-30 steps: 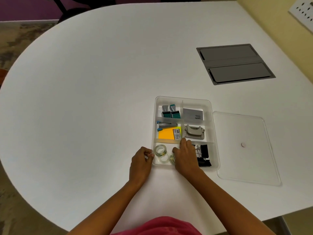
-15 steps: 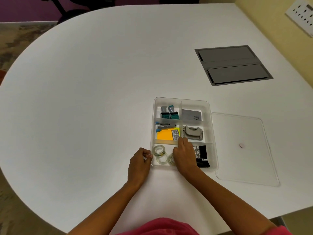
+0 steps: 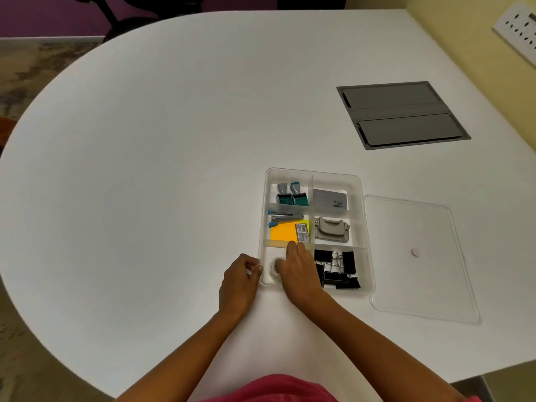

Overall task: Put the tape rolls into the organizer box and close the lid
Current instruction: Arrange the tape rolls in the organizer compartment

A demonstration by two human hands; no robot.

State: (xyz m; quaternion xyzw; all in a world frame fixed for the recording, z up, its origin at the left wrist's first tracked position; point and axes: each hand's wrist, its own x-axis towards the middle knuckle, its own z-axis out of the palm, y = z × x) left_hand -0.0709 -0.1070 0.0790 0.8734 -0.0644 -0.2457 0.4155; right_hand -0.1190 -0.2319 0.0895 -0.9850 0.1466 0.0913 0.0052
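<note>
Table: white, smooth and matte, with a rounded far end; broad bare surface lay to the left of and beyond the box.
Organizer box: clear plastic with rounded corners, split into 6 compartments, sitting near the table's near edge.
Lid: clear, flat, rounded rectangle lying just beside the box's right wall, off the box.
Tape rolls: small clear rings in the near-left compartment, mostly covered by the right hand; how many there were I could not tell.
Right hand: reached down into that near-left compartment, fingers curled over the tape; whether it gripped a roll I could not tell.
Left hand: loosely curled, fingertips touching the box's near-left outer wall.
Binder clips: black, heaped in the near-right compartment.
Sticky notes: orange and yellow pad in the middle-left compartment.
Hole punch: grey metal, in the middle-right compartment.
Floor box cover: grey, 2-panel hatch set flush into the table, well apart at far right.
</note>
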